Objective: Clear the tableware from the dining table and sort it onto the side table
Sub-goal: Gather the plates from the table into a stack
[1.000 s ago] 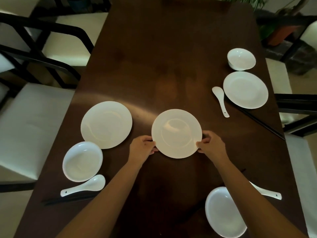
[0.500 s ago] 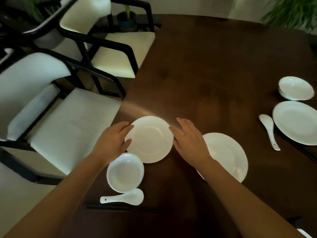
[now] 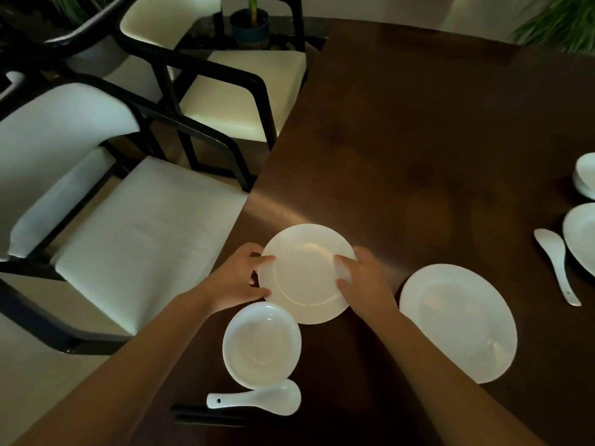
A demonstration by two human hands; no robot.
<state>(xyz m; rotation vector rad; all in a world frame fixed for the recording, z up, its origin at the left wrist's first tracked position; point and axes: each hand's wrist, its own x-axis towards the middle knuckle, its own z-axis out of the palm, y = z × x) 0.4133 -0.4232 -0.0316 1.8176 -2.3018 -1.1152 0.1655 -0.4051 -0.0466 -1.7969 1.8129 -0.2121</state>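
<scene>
At centre frame, the left hand [image 3: 240, 278] and right hand [image 3: 363, 281] grasp a white plate [image 3: 306, 275] by opposite rims, thumbs on top, over the dark table [image 3: 402, 140]. Just below it sits a bowl [image 3: 261, 346] with a spoon [image 3: 257, 397] beneath (chopsticks [image 3: 206, 415] lie dim at the bottom). Right of centre rests a second plate [image 3: 457, 321]; chairs [image 3: 135, 226] fill the left.

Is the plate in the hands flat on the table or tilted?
Tilted: plate, gripped by both hands, overlaps the bowl's rim at its near edge.
</scene>
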